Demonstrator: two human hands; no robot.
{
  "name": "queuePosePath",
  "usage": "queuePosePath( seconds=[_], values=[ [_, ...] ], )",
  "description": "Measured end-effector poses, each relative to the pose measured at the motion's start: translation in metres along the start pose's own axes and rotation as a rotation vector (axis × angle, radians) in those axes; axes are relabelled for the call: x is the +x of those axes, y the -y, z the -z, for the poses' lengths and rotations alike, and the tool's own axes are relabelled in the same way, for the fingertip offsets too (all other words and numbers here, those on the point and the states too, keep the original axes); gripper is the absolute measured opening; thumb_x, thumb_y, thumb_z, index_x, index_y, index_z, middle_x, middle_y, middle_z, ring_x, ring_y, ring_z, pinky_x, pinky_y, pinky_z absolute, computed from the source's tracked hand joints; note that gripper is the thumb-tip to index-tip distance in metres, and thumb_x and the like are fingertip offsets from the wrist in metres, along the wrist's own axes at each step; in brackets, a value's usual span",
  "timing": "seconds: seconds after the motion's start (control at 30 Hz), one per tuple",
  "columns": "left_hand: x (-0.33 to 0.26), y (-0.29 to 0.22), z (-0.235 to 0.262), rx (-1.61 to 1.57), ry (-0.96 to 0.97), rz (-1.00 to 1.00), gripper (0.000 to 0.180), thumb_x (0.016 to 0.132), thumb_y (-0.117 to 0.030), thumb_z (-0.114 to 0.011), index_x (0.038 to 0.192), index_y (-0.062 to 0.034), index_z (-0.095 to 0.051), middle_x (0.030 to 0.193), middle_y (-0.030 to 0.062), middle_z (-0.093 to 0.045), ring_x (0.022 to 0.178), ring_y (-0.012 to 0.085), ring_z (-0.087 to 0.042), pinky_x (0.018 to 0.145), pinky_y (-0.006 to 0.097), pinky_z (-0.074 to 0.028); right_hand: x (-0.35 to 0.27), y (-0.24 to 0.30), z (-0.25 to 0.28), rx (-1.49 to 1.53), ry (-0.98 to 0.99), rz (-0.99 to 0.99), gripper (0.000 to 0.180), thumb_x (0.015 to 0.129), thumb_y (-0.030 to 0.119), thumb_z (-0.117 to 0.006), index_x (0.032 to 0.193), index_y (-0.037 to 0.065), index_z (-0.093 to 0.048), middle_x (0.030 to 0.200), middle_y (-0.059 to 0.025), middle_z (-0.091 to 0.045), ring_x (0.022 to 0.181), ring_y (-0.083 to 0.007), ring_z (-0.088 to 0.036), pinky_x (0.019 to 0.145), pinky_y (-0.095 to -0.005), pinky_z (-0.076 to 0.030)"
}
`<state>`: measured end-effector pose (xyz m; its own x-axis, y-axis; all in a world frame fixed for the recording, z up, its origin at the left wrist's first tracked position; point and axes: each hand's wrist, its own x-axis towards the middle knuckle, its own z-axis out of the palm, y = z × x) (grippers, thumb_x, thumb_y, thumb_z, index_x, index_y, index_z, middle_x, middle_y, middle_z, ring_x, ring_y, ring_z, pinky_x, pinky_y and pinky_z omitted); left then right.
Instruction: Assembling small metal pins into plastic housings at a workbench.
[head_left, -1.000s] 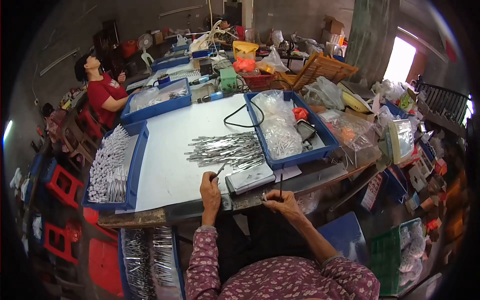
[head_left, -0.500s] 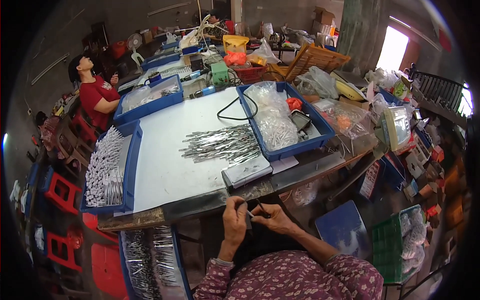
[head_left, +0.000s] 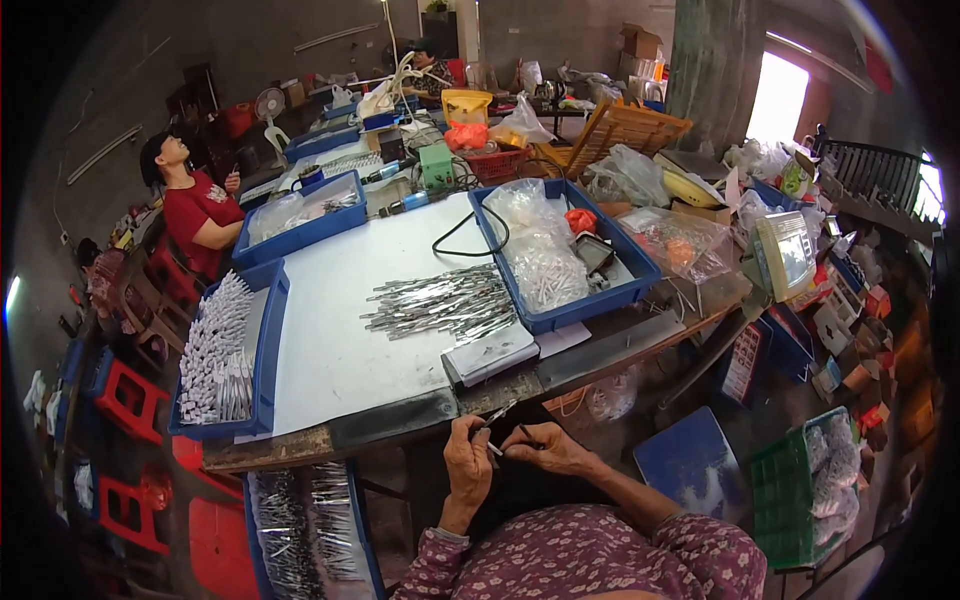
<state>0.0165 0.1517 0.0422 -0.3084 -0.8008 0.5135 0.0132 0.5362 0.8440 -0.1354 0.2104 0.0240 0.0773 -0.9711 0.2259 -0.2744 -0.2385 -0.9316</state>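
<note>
- Just off the near edge of the surface (head_left: 270, 447), your left hand (head_left: 466, 468) and right hand (head_left: 550, 450) work close together.
- Your left fingers are closed on a thin silver strip (head_left: 502, 410), whose shiny, narrow tip slants up and right above them.
- Your right fingers are pinched on a slim dark tool (head_left: 524, 432), only part of which shows.
- Between your two hands sits a short white piece (head_left: 495, 449), pale and stubby; you cannot tell which hand grips it.
- Count one each of strip, dark tool and white piece at your hands.
- On the white sheet (head_left: 325, 350) lies one loose pile of silver strips (head_left: 440, 303), overlapping too much to count, with one white-topped block (head_left: 490, 355) at its near side.
- Three blue trays border the sheet: the left tray (head_left: 270, 350) with many white-ended pieces, the far tray (head_left: 310, 238) and the right tray (head_left: 595, 303) with clear bags.
- One second ago your hands were well apart, the left near the block and the dark tool upright in the right; now they meet, and the tool is tilted.
- Against the half-second-old view, the strip's tip now shows clearly.
</note>
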Motion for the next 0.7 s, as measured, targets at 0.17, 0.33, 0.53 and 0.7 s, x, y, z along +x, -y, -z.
queuePosePath(
  seconds=[0.17,0.33,0.53,0.7],
  values=[
    [-0.001,-0.001,0.004,0.021,-0.048,0.012,0.004,0.087,-0.001,-0.049,0.091,-0.0002,-0.048,0.072,0.0071,-0.049,0.058,0.013,-0.048,0.051,0.026,-0.039,-0.03,-0.073,0.016,-0.816,0.161,-0.025,0.027,0.077,0.02,-0.065,0.095,0.002,-0.056,0.089,-0.0185,-0.053,0.076,-0.0343,-0.057,0.062,-0.0411,-0.047],
    [-0.007,-0.003,0.012,0.012,-0.052,0.065,0.008,0.084,0.0,-0.051,0.092,-0.0008,-0.051,0.076,0.0065,-0.05,0.065,0.0135,-0.049,0.058,0.025,-0.04,-0.021,-0.112,-0.007,-0.988,-0.062,-0.224,0.029,0.068,0.016,-0.065,0.093,0.003,-0.056,0.09,-0.0221,-0.052,0.078,-0.0383,-0.057,0.064,-0.0447,-0.05],
    [-0.01,-0.001,0.016,-0.057,-0.047,0.025,0.006,0.086,0.001,-0.05,0.092,0.0002,-0.05,0.076,0.0056,-0.049,0.063,0.0115,-0.046,0.056,0.023,-0.04,-0.01,-0.15,0.016,-0.806,0.01,-0.402,0.022,0.07,0.019,-0.056,0.074,-0.002,-0.06,0.074,-0.0259,-0.059,0.073,-0.0421,-0.059,0.063,-0.0492,-0.047],
    [-0.018,0.0,0.026,-0.024,-0.074,0.018,0.007,0.085,0.002,-0.051,0.092,-0.0004,-0.05,0.074,0.0057,-0.049,0.062,0.0127,-0.047,0.055,0.023,-0.04,-0.011,-0.163,0.021,-0.902,0.141,-0.256,0.02,0.066,0.019,-0.057,0.07,0.0,-0.058,0.072,-0.0251,-0.058,0.07,-0.0419,-0.058,0.061,-0.0494,-0.046]
  ],
)
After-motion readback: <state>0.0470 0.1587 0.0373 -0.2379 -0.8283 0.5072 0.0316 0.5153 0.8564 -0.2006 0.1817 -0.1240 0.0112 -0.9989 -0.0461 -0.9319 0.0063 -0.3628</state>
